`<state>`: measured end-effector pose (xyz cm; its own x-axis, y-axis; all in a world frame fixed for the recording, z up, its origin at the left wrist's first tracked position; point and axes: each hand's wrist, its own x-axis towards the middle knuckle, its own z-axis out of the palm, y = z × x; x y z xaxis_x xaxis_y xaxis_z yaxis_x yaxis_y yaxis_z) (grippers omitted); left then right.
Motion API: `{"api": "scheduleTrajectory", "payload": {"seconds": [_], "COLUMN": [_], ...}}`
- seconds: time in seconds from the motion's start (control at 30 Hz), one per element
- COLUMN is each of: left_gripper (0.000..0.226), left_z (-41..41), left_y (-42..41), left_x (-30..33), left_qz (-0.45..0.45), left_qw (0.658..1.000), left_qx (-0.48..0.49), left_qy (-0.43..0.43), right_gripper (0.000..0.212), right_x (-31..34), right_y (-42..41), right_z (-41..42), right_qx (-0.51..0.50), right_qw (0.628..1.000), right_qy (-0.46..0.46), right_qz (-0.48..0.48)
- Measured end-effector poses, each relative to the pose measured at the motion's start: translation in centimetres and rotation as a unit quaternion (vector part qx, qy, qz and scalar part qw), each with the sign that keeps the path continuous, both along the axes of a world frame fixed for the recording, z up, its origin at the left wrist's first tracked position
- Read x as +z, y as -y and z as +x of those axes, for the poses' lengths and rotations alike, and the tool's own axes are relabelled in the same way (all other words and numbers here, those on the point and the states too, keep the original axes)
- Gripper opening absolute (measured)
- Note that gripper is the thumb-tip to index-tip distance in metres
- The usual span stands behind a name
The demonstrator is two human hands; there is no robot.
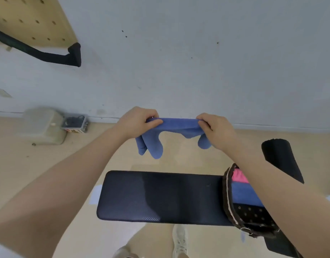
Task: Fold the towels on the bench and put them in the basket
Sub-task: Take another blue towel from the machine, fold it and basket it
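Both hands are up in the air past the far edge of the dark padded tabletop (160, 196), left hand (137, 121) and right hand (215, 128) each pinching an end of a blue cloth towel (176, 124) stretched between them, its ends drooping. The dark brown perforated basket (235, 211) sits on the right end, holding folded blue and pink towels.
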<state>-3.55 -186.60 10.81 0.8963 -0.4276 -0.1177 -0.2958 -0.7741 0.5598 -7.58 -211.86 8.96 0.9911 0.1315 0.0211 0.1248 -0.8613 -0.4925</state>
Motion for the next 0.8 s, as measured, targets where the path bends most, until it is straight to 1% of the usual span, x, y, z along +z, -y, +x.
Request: {"api": "scheduleTrajectory", "payload": {"seconds": [0.07,0.13,0.2,0.27,0.3,0.33,0.43,0.5,0.53,0.6,0.7,0.8], "left_gripper": [0.022,0.030,0.038,0.041,0.041,0.041,0.041,0.041,0.040,0.035,0.024,0.020], "left_z": [-1.8,-3.6,-5.2,-6.6,-7.2,-7.8,-9.7,-10.8,-11.4,-12.4,-14.2,-16.2], "left_y": [-0.2,-0.6,-1.2,-2.1,-2.7,-3.3,-4.7,-5.2,-5.4,-6.0,-6.6,-7.1], "left_x": [-3.5,-7.9,-13.0,-18.7,-21.6,-24.5,-31.6,-35.1,-36.6,-39.0,-41.5,-42.6], "left_qz": [0.009,0.015,0.038,0.074,0.095,0.109,0.123,0.133,0.136,0.145,0.141,0.141], "left_qw": [0.998,0.995,0.992,0.987,0.983,0.980,0.974,0.972,0.972,0.971,0.971,0.973], "left_qx": [-0.022,-0.044,-0.068,-0.099,-0.115,-0.126,-0.151,-0.172,-0.176,-0.178,-0.188,-0.180], "left_qy": [-0.053,-0.087,-0.099,-0.106,-0.107,-0.111,-0.115,-0.088,-0.076,-0.058,-0.053,-0.035], "right_gripper": [0.021,0.023,0.022,0.013,0.013,0.014,0.014,0.012,0.009,0.012,0.022,0.017], "right_x": [-2.8,-6.9,-12.2,-18.1,-20.8,-23.6,-30.6,-34.3,-35.7,-38.4,-40.6,-40.7], "right_y": [0.2,-0.2,-1.0,-2.3,-3.0,-3.8,-5.3,-5.6,-5.7,-5.7,-5.0,-4.2], "right_z": [-1.6,-3.6,-5.6,-7.1,-7.8,-8.4,-10.5,-11.9,-12.5,-13.4,-14.6,-15.5], "right_qx": [0.013,0.029,0.050,0.092,0.110,0.125,0.158,0.144,0.131,0.120,0.134,0.134], "right_qw": [1.000,0.998,0.989,0.969,0.960,0.953,0.943,0.948,0.950,0.951,0.947,0.947], "right_qy": [-0.027,-0.051,-0.107,-0.164,-0.185,-0.195,-0.163,-0.172,-0.194,-0.217,-0.199,-0.176], "right_qz": [-0.004,-0.037,-0.094,-0.158,-0.178,-0.193,-0.242,-0.227,-0.206,-0.183,-0.215,-0.233]}}
